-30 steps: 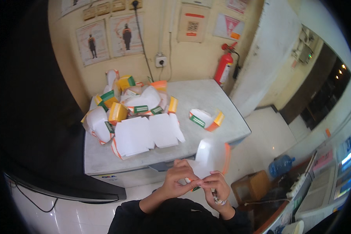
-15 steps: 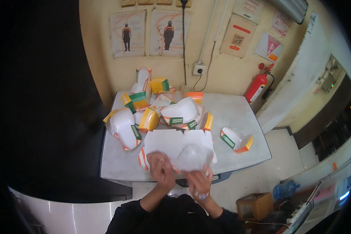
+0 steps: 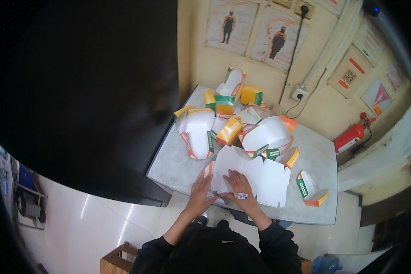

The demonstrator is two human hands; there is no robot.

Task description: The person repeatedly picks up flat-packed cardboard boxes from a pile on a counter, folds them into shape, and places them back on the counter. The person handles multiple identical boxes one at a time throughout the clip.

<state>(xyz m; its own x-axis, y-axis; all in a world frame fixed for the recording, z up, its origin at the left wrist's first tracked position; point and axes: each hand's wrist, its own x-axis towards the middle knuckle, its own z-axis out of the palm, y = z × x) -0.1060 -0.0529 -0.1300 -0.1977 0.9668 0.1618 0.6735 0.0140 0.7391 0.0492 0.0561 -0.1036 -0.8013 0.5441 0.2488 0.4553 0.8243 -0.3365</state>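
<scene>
Because the counter [image 3: 173, 165] apparently backs it, the flat white carton [image 3: 256, 171] lies near the front edge, the right hand [image 3: 244, 194] resting loosely spread fingers upon it, the left hand [image 3: 198, 196] extended alongside, visibly gripping nothing.

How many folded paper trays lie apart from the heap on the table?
1: a tray near the right edge of the table, to the right of the flat white cardboard. More are in the heap, some perhaps hidden.

The right hand [image 3: 239, 184] hides part of the white card [image 3: 262, 176]. The blue bottle [image 3: 326, 265] is cut off below. The poster's [image 3: 232, 27] words look too small.
</scene>
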